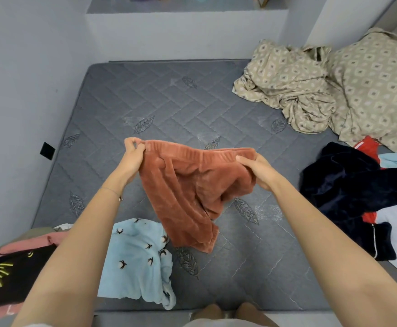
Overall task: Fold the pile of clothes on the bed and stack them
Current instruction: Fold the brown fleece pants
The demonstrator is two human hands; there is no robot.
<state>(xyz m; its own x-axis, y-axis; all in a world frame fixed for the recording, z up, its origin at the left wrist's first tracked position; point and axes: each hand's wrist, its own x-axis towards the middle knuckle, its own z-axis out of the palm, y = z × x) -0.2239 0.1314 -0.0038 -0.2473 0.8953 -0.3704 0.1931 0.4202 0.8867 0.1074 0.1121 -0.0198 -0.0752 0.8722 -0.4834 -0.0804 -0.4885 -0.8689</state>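
- At the near left edge of the bed point(169, 102), a black top point(11, 279) with a yellow print is laid over a pink garment point(34, 241).
- Just beside these, a crumpled blue garment point(136, 260) with a bird print is partly hidden by the left forearm.
- Rust shorts point(192, 185) are held up over the middle of the bed, spread by the waistband, with the legs hanging towards the blue garment.
- The waistband's left end is pinched by the left hand point(133, 154), its fingers curled round the cloth.
- The right end is gripped by the right hand point(256, 171), its thumb laid along the front.
- At the right edge, an unfolded pile point(348, 185) of navy, red and pale clothes is heaped.
- In the far right corner, beige patterned bedding point(310, 86) is bunched.
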